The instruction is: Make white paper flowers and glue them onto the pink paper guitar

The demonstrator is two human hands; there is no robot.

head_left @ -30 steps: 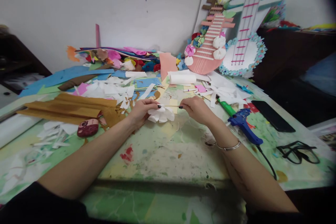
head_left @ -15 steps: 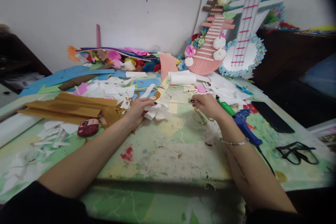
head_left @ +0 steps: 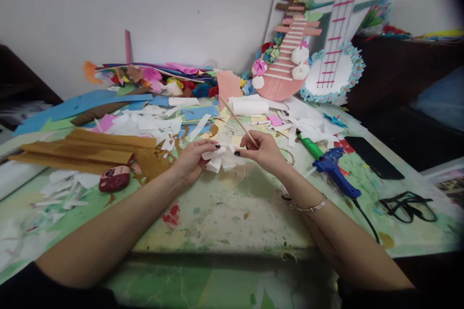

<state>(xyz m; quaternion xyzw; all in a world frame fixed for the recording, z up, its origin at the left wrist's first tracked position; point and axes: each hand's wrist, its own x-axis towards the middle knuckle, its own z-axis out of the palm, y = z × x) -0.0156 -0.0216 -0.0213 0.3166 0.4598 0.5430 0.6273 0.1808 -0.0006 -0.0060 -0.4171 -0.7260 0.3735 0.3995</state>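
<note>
My left hand (head_left: 194,158) is closed on a white paper flower (head_left: 222,159) just above the paint-stained table (head_left: 224,212). My right hand (head_left: 264,151) pinches a thin wooden stick (head_left: 237,120) that slants up and to the left, its lower end at the flower. Both hands meet at the flower in the middle of the table. Gold-handled scissors (head_left: 288,155) lie just behind my right hand, partly hidden.
A blue glue gun (head_left: 335,174) and a green marker (head_left: 308,144) lie to the right, with a black phone (head_left: 373,157) and black glasses (head_left: 408,205) beyond. Brown paper (head_left: 90,147), white scraps and coloured sheets crowd the left and back. Paper instruments (head_left: 290,67) lean on the wall.
My right hand went right to the scissors, then came back to the flower with the stick, which now points up and left instead of lying level between my hands.
</note>
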